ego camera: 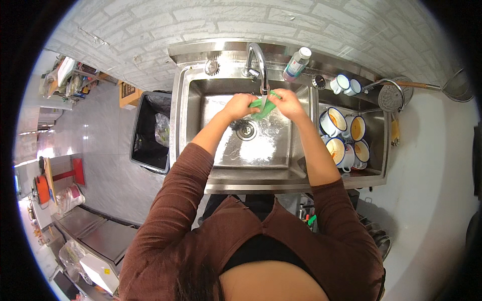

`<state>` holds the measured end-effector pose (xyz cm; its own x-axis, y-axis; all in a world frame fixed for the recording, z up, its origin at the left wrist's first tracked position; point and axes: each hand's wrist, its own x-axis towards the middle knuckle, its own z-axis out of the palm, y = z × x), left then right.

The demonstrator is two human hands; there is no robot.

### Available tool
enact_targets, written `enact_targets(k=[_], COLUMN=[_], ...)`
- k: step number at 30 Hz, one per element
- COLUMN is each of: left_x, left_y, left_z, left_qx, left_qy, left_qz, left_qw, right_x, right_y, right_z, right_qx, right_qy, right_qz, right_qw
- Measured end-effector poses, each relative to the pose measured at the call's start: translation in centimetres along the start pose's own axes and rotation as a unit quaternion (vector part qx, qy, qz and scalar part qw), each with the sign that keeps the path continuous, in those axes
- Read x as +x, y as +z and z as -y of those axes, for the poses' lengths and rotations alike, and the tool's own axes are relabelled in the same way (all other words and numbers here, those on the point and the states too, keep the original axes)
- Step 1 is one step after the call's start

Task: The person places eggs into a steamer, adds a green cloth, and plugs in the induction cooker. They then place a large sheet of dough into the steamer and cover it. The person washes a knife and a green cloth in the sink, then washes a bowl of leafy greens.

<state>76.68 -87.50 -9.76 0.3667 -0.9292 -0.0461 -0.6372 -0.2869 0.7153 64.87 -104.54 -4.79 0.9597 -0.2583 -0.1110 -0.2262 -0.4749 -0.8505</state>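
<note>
Both of my hands hold a green cloth (269, 110) under the chrome faucet (263, 67), from which water is running onto it. My left hand (240, 105) grips the cloth's left end. At its right end, my right hand (287, 102) has hold of it with bent fingers. Below lies the stainless-steel sink basin (226, 158), its floor wet and shiny. Near the round drain (246, 130) sits a dark scouring pad (238, 124), partly beneath my left hand.
Several enamel mugs with blue rims (356, 128) stand in the right basin, some with orange residue. Two more mugs (340, 83) and a detergent bottle (297, 64) are on the back ledge. A black bin (150, 105) adjoins the sink's left side. A strainer (457, 86) hangs at right.
</note>
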Motion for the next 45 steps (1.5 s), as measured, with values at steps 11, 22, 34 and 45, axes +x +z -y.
enact_targets(k=[11, 22, 34, 45], left_x=[-0.4, -0.2, 2.8, 1.8], left_y=[5.0, 8.2, 10.5, 8.1], left_z=[-1.5, 1.8, 1.7, 0.7], left_qx=[0.016, -0.876, -0.888, -0.778], left_qy=[-0.216, -0.257, -0.129, -0.186], left_qz=[-0.189, -0.038, -0.128, -0.251], left_qw=[0.958, 0.406, 0.422, 0.545], right_x=[-1.7, -3.4, -3.0, 2.3], right_y=[5.2, 12.7, 9.8, 7.7], right_z=[-3.0, 2.1, 3.0, -4.0], right_qx=[0.446, 0.099, -0.107, 0.040], right_qy=[0.374, 0.068, -0.023, 0.186], right_qz=[0.017, -0.275, -0.306, -0.334], right_qw=[0.813, 0.954, 0.946, 0.923])
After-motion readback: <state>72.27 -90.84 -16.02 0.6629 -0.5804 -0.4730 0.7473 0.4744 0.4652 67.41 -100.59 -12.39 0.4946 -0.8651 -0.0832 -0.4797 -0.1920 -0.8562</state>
